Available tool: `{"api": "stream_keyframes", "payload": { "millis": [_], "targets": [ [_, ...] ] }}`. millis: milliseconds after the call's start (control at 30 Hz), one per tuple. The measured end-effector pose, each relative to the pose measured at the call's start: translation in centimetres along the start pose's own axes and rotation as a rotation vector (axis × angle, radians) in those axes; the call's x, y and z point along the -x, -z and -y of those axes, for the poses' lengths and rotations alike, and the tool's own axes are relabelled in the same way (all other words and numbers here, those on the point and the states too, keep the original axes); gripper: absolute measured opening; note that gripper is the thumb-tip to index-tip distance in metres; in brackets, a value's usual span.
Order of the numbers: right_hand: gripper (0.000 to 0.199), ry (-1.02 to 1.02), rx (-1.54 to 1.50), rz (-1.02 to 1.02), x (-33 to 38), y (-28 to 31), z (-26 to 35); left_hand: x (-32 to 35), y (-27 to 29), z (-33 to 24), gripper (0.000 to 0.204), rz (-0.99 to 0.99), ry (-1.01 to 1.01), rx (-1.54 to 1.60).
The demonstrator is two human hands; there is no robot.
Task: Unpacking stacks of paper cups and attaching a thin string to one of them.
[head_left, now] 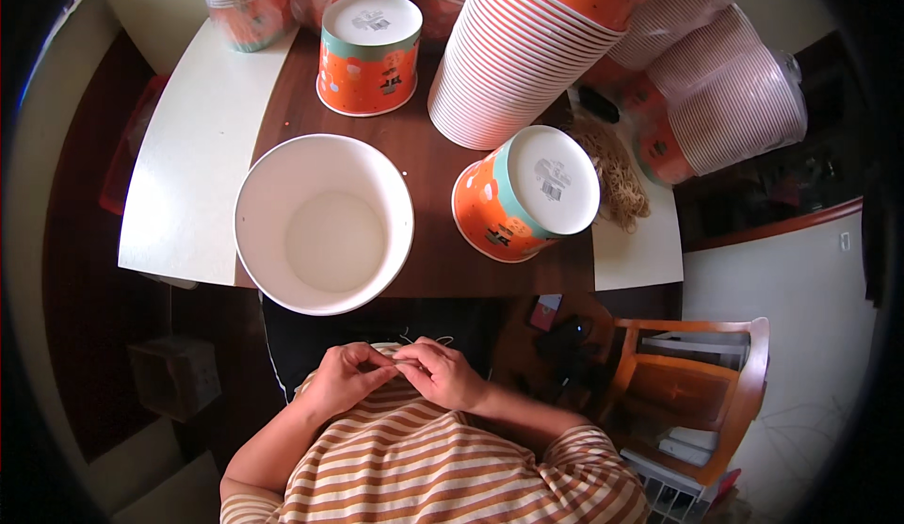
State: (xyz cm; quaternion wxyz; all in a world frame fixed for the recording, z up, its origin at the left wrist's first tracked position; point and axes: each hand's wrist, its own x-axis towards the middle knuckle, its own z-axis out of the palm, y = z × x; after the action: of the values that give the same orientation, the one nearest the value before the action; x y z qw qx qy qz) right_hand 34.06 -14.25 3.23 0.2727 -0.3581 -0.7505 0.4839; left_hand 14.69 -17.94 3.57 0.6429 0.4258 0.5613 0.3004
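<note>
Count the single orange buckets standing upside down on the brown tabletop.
2: one orange bucket left of the tall stack; a second orange bucket nearer you, in front of the stack. Any behind it could be hidden.

Wooden chair (683,387) off near right corner of surface (188,166). Brown stool (513,336) by near edge, red-and-dark phone (544,314) and black item (571,334) on it. Box (174,378) below near left corner. Red bin (115,193), partly hidden, past left edge.
</note>
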Motion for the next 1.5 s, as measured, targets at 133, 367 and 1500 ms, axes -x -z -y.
{"api": "stream_keyframes", "payload": {
  "millis": [133,367,1500],
  "targets": [
    [0.013,0.151,0.028,-0.041,-0.3,0.0,0.1,0.2,0.1,-0.7,0.015,0.024,-0.03,-0.075],
    [0.013,0.233,0.21,-0.025,-0.3,0.9,0.6,0.6,-0.5,-1.4,0.013,-0.008,-0.197,-0.203],
    [0.012,0.174,0.08,0.126,-19.5,3.0,10.8,1.8,11.6,-10.3,0.011,-0.754,-0.624,-0.405]
  ]
}}
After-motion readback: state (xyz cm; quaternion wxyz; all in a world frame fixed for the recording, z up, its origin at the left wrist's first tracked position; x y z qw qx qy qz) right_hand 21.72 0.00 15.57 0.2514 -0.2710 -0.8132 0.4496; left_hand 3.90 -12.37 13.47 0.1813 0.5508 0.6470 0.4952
